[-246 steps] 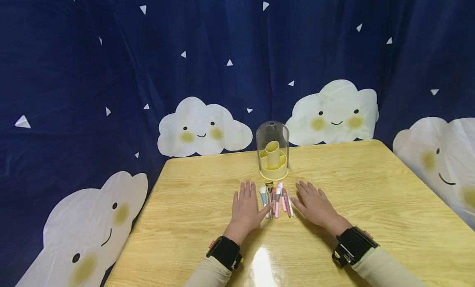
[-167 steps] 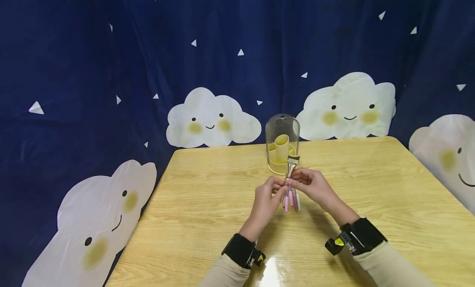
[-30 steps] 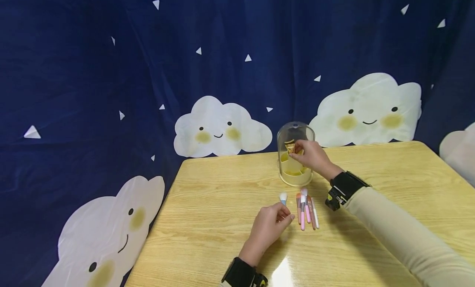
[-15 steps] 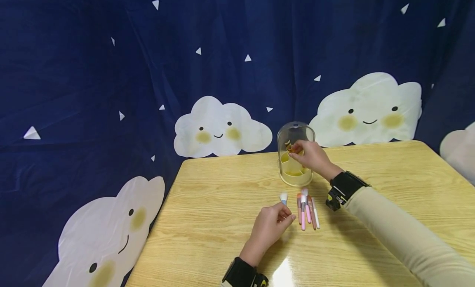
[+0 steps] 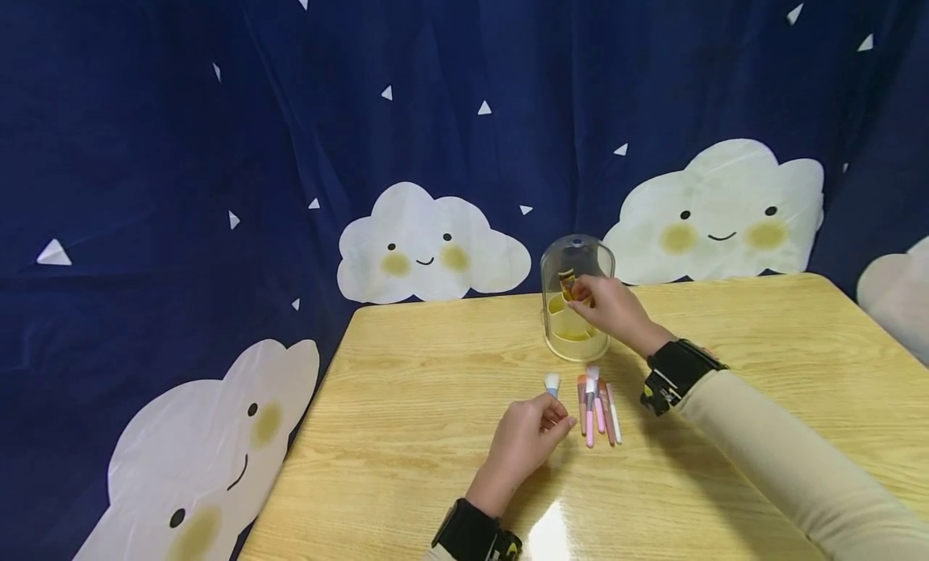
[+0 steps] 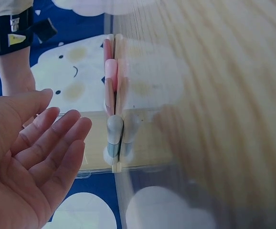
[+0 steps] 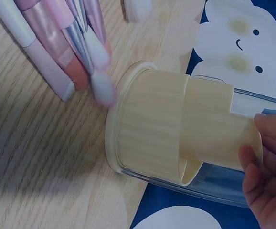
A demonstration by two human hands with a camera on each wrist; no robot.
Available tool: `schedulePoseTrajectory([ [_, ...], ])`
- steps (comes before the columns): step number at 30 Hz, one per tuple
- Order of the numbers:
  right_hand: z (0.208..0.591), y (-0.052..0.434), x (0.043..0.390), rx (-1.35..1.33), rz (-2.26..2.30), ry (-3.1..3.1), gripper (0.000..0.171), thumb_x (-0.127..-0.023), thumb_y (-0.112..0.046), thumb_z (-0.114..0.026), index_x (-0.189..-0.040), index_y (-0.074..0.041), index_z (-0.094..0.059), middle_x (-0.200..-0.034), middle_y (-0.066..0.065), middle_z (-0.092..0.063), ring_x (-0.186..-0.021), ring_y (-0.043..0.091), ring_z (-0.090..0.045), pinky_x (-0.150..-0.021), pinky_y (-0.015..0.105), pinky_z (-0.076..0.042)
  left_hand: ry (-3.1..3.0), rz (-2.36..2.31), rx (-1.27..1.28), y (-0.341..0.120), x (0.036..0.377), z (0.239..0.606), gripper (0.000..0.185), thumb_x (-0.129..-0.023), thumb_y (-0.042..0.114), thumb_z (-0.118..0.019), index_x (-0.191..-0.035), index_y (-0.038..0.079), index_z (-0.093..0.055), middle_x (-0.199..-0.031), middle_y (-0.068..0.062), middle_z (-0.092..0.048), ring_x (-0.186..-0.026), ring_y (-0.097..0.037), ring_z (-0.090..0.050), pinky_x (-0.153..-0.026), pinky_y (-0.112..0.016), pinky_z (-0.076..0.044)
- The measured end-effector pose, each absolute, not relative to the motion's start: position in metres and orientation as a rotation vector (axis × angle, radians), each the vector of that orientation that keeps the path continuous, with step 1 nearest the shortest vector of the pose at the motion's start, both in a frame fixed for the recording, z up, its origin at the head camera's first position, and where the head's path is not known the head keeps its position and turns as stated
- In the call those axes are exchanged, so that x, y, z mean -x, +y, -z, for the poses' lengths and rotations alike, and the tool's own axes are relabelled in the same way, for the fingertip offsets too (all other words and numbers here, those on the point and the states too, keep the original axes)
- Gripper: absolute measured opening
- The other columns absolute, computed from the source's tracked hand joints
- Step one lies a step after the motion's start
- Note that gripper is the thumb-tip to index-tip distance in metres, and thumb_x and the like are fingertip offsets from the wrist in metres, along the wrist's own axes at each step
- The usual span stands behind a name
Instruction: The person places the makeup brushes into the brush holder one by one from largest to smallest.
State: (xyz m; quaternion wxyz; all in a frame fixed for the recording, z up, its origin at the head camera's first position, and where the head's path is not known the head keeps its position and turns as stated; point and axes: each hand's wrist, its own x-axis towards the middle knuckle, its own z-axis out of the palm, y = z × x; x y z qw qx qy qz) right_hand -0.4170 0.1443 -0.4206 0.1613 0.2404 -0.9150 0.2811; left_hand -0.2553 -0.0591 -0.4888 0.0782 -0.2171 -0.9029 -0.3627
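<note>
My right hand [image 5: 615, 311] pinches a flat-headed makeup brush [image 5: 566, 280] over the cream brush holder [image 5: 576, 350]; its dark bristles point up. In the right wrist view, the fingertips [image 7: 249, 157] are right at the rim of the holder's tall central tube, and the brush is hidden. My left hand [image 5: 524, 440] hovers low over the table with fingers loosely bent and nothing in them. Just beyond it lies a blue makeup brush [image 5: 552, 384] with white bristles. Beside that hand, several pink, brown and white makeup brushes [image 5: 590, 425] lie together.
A clear domed cover [image 5: 577, 251] rises behind the holder's compartments. The wooden table [image 5: 406, 384] ends at a back edge against a dark blue curtain [image 5: 450, 53] with smiling clouds.
Earlier both hands lay flat beside the brushes, then together held the flat brush. My right hand has since carried it to the holder; lately its head tilted and straightened. The left hand stays put.
</note>
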Motion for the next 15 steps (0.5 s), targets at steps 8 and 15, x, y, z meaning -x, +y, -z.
schedulePoseTrajectory([
  [8,0.427,0.147,0.407,-0.709,-0.762,-2.48,0.018,-0.089,-0.009,-0.078,-0.1,0.003,-0.069,-0.107,0.019,-0.058,-0.079,0.029,-0.061,-0.066,0.04,-0.053,-2.671,1.086,0.665,-0.062,0.256,0.491,0.012,-0.095,0.023,-0.073,-0.091,0.011,-0.071,-0.085,0.005,-0.072,-0.074,0.004,-0.063,-0.067,-0.011,-0.05],
  [15,0.438,0.15,0.383,-0.721,-0.725,-2.488,0.016,-0.089,-0.006,-0.074,-0.099,0.0,-0.064,-0.091,0.014,-0.057,-0.076,0.025,-0.056,-0.064,0.037,-0.047,-2.674,1.103,0.657,-0.065,0.257,0.489,0.013,-0.096,0.024,-0.073,-0.092,0.011,-0.071,-0.085,0.004,-0.073,-0.074,0.003,-0.064,-0.067,-0.011,-0.051],
])
